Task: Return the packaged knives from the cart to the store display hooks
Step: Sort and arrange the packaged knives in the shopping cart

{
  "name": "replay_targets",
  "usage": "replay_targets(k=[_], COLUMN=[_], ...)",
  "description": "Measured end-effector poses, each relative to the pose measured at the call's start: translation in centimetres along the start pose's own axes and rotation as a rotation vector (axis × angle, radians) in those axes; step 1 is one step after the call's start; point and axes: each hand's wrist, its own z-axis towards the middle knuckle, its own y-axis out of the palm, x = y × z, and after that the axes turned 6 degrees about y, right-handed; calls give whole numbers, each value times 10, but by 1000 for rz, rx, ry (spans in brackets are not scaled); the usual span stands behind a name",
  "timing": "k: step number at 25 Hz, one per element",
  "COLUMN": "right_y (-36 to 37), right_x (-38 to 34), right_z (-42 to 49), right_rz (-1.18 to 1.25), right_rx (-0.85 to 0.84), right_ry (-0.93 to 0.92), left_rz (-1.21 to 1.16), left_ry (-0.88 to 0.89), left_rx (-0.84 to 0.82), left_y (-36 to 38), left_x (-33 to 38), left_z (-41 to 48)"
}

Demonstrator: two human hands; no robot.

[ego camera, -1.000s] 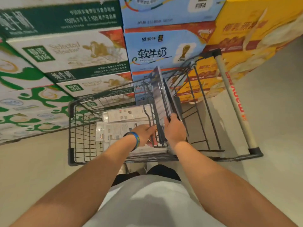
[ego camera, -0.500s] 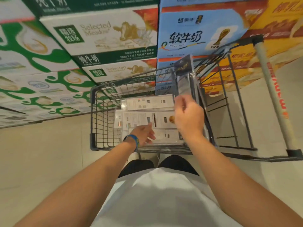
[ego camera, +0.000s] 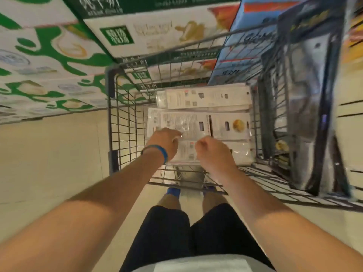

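Item: packaged knives, three pale flat packs lying side by side, printed backs up, on the bottom of the wire cart [ego camera: 110, 122]: far pack [ego camera: 206, 99], middle pack [ego camera: 214, 124], near pack [ego camera: 242, 154]. They lie flat, presumably so they neither tip nor slide while the cart is wheeled. Further item: dark pack [ego camera: 306, 107], standing on edge against the cart's right-hand wire partition, apart from the flat three (too blurred to confirm its contents as a knife). Left hand [ego camera: 165, 141], with blue wristband [ego camera: 163, 153]: reaches into the basket with its fingertips bent down onto the left end of the middle pack; whether it pinches the pack or only touches it cannot be told. Right hand [ego camera: 214, 154]: just beside the left and above the near pack, fingers curled in a loose fist. Nothing plainly shows in it, though a hold on clear film cannot be ruled out. The hands sit close together over the same end of the row, which would suit lifting one pack by its end. Surroundings: stacked milk cartons [ego camera: 153, 34] behind the cart, pale floor [ego camera: 49, 154]. Display hooks: not in view. Status, by judgement: early, with every visible pack in the cart and none hung.
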Motion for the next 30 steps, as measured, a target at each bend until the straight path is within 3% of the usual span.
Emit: replay_targets(k=[2, 4, 9, 12, 17, 24, 27, 30], right_y=[10, 10, 6, 7, 10, 13, 10, 8], right_x=[3, 7, 22, 15, 3, 3, 3, 4], right_z=[31, 52, 70, 66, 55, 54, 55, 58], right_rz=[-115, -144, -215, -314, -462, -437, -438, -440], right_rx=[-122, -203, -288, -239, -287, -397, -387, -337], right_ry=[84, 150, 182, 126, 82, 79, 62, 62], left_rz=[257, 399, 626, 682, 534, 771, 758, 607], left_ry=[152, 152, 56, 83, -9, -28, 40, 232], left_rx=[-158, -223, -132, -4, -31, -153, -153, -118], left_y=[9, 20, 42, 36, 29, 30, 19, -16], left_x=[-9, -17, -13, -16, -8, -4, -1, 1], left_z=[29, 50, 85, 96, 116, 112, 106, 101])
